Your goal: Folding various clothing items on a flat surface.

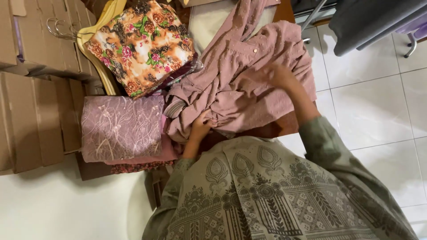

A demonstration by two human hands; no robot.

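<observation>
A person in a grey-green patterned top (267,191) bends over a low wooden table (271,130) and works on a dusty-pink garment (240,84) that lies crumpled across it. The garment has a row of small buttons near its collar and spreads from the middle of the table toward its right edge.

The left hand (199,129) sits at the near edge of the garment, its fingers curled into the cloth and pinching a fold of it. The right hand (280,75) rests farther up on the garment, palm down, with the fingers spread and pressed flat on the cloth; whether they grip anything beneath cannot be told.

Just left of the garment lies a folded pink lace cloth (120,128) on top of other folded pieces. Behind that sits a folded floral cloth (140,44) in orange, red and green, lying on cream-coloured hangers (98,53). Brown cardboard boxes (31,89) stand along the left side, touching the stack of cloths. To the right the floor is white tile (373,111), and the grey legs of a chair (356,22) show at the top right, well apart from the hands.
</observation>
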